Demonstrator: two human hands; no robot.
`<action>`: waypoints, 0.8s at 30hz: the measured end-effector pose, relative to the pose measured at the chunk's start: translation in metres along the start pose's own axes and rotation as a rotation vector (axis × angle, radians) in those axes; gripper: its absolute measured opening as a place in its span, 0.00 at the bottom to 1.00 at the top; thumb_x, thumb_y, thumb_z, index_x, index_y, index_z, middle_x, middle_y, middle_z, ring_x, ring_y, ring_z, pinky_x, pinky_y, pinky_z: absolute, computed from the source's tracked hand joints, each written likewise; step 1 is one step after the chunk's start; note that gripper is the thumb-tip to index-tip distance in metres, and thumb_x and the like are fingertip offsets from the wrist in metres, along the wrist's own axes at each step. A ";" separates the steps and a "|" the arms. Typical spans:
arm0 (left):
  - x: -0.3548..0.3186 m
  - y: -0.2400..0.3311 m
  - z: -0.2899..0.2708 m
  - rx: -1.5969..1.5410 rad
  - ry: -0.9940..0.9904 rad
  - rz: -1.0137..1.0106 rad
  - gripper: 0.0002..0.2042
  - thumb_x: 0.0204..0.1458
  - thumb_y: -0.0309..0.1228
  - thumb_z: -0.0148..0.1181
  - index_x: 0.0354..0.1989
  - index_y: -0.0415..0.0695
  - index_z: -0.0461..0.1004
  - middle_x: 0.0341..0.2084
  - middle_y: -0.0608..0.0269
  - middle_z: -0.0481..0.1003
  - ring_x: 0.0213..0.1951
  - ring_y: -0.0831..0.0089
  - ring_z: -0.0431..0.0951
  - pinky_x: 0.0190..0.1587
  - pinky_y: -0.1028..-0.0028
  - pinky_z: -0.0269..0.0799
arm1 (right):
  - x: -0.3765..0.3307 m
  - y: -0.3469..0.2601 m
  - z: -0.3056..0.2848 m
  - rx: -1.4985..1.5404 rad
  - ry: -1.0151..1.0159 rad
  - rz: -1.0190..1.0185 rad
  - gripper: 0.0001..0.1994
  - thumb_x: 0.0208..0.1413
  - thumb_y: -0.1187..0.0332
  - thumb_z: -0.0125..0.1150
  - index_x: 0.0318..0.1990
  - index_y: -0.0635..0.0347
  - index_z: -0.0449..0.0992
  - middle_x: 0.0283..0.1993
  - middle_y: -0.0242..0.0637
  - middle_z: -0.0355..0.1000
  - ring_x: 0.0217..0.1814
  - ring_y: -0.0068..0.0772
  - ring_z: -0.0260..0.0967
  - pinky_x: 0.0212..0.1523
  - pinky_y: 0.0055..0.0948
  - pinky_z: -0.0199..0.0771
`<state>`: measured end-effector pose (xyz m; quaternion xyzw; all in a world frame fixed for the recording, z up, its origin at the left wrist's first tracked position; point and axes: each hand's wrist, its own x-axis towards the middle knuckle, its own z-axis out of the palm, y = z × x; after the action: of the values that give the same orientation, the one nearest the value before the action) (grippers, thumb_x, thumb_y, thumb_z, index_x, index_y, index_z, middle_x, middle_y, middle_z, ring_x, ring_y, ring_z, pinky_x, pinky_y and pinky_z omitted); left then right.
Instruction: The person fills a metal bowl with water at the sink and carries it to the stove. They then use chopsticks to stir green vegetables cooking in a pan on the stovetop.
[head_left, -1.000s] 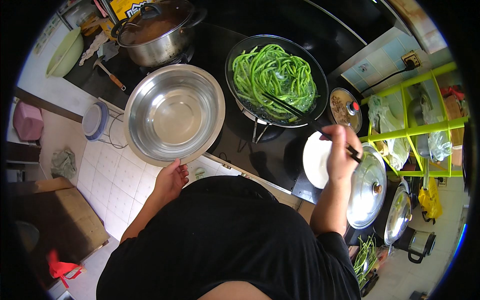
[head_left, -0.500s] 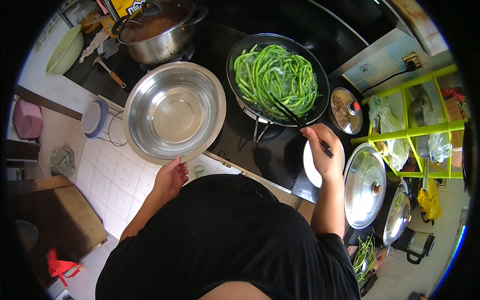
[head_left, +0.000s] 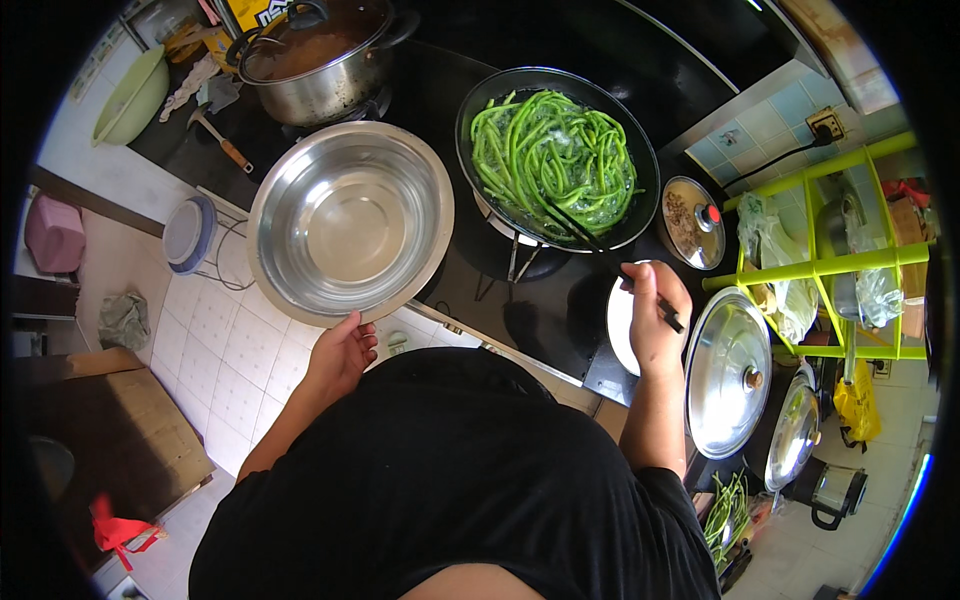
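A wide stainless steel basin (head_left: 347, 232) tilts over the counter's front edge at the left. My left hand (head_left: 343, 352) grips its near rim, thumb on the edge and fingers curled beside it. Nothing but a shiny bottom shows inside the basin. In the dark pan (head_left: 652, 205) on the stove, long green beans (head_left: 560, 150) lie coiled in bubbling liquid. My right hand (head_left: 660, 310) is closed round black chopsticks (head_left: 590, 236), whose tips reach into the beans at the pan's near side.
A steel pot (head_left: 315, 95) with a glass lid stands at the back left. Beneath my right hand is a white plate (head_left: 622, 330). At the right are a lidded bowl (head_left: 690, 225), a large steel lid (head_left: 728, 375) and a green rack (head_left: 820, 265). A hammer (head_left: 225, 143) lies left.
My right hand has shifted slightly right and nearer to me with the chopsticks, and the beans have moved a little in the pan. My left hand and the basin have barely moved.
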<state>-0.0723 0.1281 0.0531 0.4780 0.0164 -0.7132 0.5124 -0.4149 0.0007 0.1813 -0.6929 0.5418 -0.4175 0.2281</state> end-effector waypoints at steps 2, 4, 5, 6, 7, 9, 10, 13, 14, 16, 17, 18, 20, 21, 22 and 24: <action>0.000 0.000 0.000 0.005 0.005 -0.002 0.08 0.56 0.39 0.51 0.33 0.49 0.65 0.27 0.68 0.68 0.31 0.75 0.67 0.34 0.75 0.62 | -0.001 -0.002 -0.001 -0.056 -0.023 -0.006 0.08 0.55 0.71 0.54 0.28 0.66 0.75 0.21 0.38 0.69 0.24 0.31 0.67 0.27 0.25 0.64; 0.000 0.000 -0.001 0.007 0.006 -0.004 0.08 0.56 0.39 0.51 0.33 0.49 0.65 0.27 0.69 0.68 0.31 0.75 0.67 0.34 0.75 0.62 | -0.002 -0.004 -0.006 -0.055 -0.018 0.005 0.08 0.55 0.71 0.54 0.28 0.65 0.75 0.21 0.38 0.69 0.23 0.31 0.67 0.27 0.26 0.64; 0.000 0.000 -0.001 0.003 0.006 -0.003 0.08 0.56 0.39 0.51 0.33 0.49 0.65 0.27 0.69 0.69 0.31 0.75 0.67 0.34 0.75 0.62 | -0.002 -0.004 -0.008 -0.057 -0.015 0.011 0.07 0.54 0.71 0.55 0.28 0.65 0.76 0.20 0.38 0.69 0.22 0.32 0.66 0.26 0.26 0.64; 0.000 0.000 -0.001 -0.001 0.007 -0.001 0.08 0.55 0.39 0.51 0.33 0.49 0.65 0.27 0.69 0.69 0.31 0.75 0.68 0.34 0.75 0.62 | -0.002 -0.002 -0.007 -0.083 0.007 -0.008 0.07 0.54 0.71 0.55 0.28 0.64 0.76 0.20 0.38 0.69 0.22 0.32 0.66 0.26 0.26 0.64; 0.000 0.000 -0.001 -0.005 0.008 0.000 0.08 0.55 0.39 0.51 0.33 0.49 0.66 0.26 0.69 0.69 0.31 0.76 0.68 0.34 0.75 0.62 | 0.001 0.002 -0.004 -0.108 0.028 -0.026 0.07 0.54 0.71 0.55 0.28 0.64 0.76 0.21 0.38 0.69 0.22 0.32 0.66 0.26 0.27 0.64; 0.001 -0.001 -0.003 -0.011 -0.001 0.000 0.08 0.55 0.39 0.51 0.33 0.49 0.66 0.27 0.69 0.69 0.31 0.75 0.68 0.34 0.75 0.62 | 0.003 0.000 0.001 -0.162 0.057 -0.035 0.05 0.53 0.72 0.56 0.28 0.62 0.76 0.21 0.38 0.69 0.22 0.33 0.66 0.26 0.27 0.64; 0.001 -0.001 -0.004 -0.016 -0.004 0.003 0.08 0.55 0.39 0.51 0.33 0.49 0.66 0.27 0.69 0.69 0.31 0.75 0.68 0.34 0.75 0.62 | 0.003 0.001 0.001 -0.216 0.037 -0.099 0.05 0.52 0.72 0.57 0.28 0.61 0.76 0.20 0.37 0.69 0.22 0.32 0.67 0.25 0.27 0.64; 0.000 -0.002 -0.002 0.000 0.009 0.008 0.08 0.55 0.39 0.52 0.33 0.49 0.66 0.27 0.68 0.69 0.31 0.75 0.68 0.34 0.75 0.62 | 0.000 -0.004 -0.008 -0.159 -0.016 -0.128 0.05 0.52 0.72 0.56 0.28 0.64 0.75 0.21 0.38 0.70 0.22 0.31 0.67 0.25 0.26 0.64; 0.001 -0.002 -0.003 -0.001 0.007 0.009 0.08 0.55 0.39 0.52 0.33 0.49 0.66 0.27 0.68 0.69 0.31 0.75 0.68 0.34 0.75 0.62 | -0.001 -0.005 -0.011 -0.069 0.008 -0.107 0.06 0.52 0.72 0.56 0.28 0.66 0.75 0.21 0.38 0.70 0.22 0.30 0.67 0.24 0.26 0.64; 0.002 -0.002 -0.004 -0.002 0.002 0.011 0.09 0.55 0.39 0.52 0.33 0.48 0.66 0.27 0.68 0.69 0.30 0.75 0.68 0.34 0.75 0.62 | -0.003 -0.014 -0.018 0.094 0.075 -0.001 0.08 0.54 0.73 0.53 0.28 0.68 0.75 0.22 0.39 0.71 0.24 0.28 0.68 0.27 0.24 0.66; 0.001 -0.002 -0.004 -0.003 0.007 0.012 0.09 0.55 0.39 0.52 0.33 0.48 0.66 0.27 0.68 0.69 0.30 0.76 0.68 0.34 0.75 0.62 | -0.002 -0.013 -0.018 0.103 0.053 -0.027 0.08 0.54 0.73 0.53 0.28 0.68 0.76 0.23 0.39 0.71 0.25 0.28 0.69 0.28 0.24 0.66; 0.000 -0.002 -0.003 -0.004 0.012 0.014 0.09 0.55 0.39 0.52 0.33 0.48 0.66 0.27 0.68 0.69 0.30 0.76 0.68 0.34 0.75 0.62 | 0.000 -0.012 -0.018 0.113 0.031 -0.052 0.07 0.54 0.73 0.53 0.29 0.67 0.76 0.24 0.40 0.71 0.25 0.28 0.69 0.28 0.24 0.67; 0.001 -0.002 -0.002 -0.005 0.006 0.014 0.09 0.55 0.39 0.52 0.33 0.48 0.66 0.27 0.68 0.69 0.30 0.76 0.68 0.34 0.75 0.62 | 0.003 -0.013 0.000 0.162 -0.026 -0.118 0.05 0.52 0.74 0.55 0.29 0.66 0.76 0.25 0.38 0.72 0.26 0.30 0.69 0.29 0.26 0.67; 0.002 -0.002 -0.003 -0.008 -0.002 0.010 0.08 0.55 0.39 0.52 0.33 0.48 0.66 0.27 0.68 0.69 0.30 0.76 0.68 0.34 0.75 0.62 | 0.007 -0.014 0.006 0.089 -0.085 -0.262 0.03 0.50 0.75 0.57 0.29 0.65 0.76 0.26 0.38 0.72 0.27 0.33 0.69 0.30 0.28 0.67; 0.002 -0.002 -0.004 -0.011 -0.007 0.007 0.08 0.55 0.39 0.52 0.33 0.48 0.66 0.27 0.68 0.69 0.30 0.76 0.68 0.34 0.75 0.62 | 0.010 -0.014 0.012 0.051 -0.142 -0.296 0.01 0.47 0.77 0.59 0.28 0.64 0.76 0.25 0.38 0.72 0.27 0.37 0.69 0.31 0.31 0.67; 0.001 -0.002 -0.003 0.020 -0.001 0.005 0.09 0.55 0.41 0.51 0.31 0.51 0.65 0.27 0.69 0.68 0.30 0.76 0.68 0.33 0.75 0.62 | 0.015 -0.011 0.024 -0.041 -0.142 -0.387 0.01 0.45 0.76 0.60 0.27 0.63 0.76 0.24 0.38 0.72 0.27 0.39 0.68 0.32 0.31 0.67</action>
<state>-0.0714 0.1295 0.0496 0.4829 0.0077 -0.7122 0.5094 -0.3874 -0.0131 0.1816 -0.8162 0.3896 -0.3925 0.1670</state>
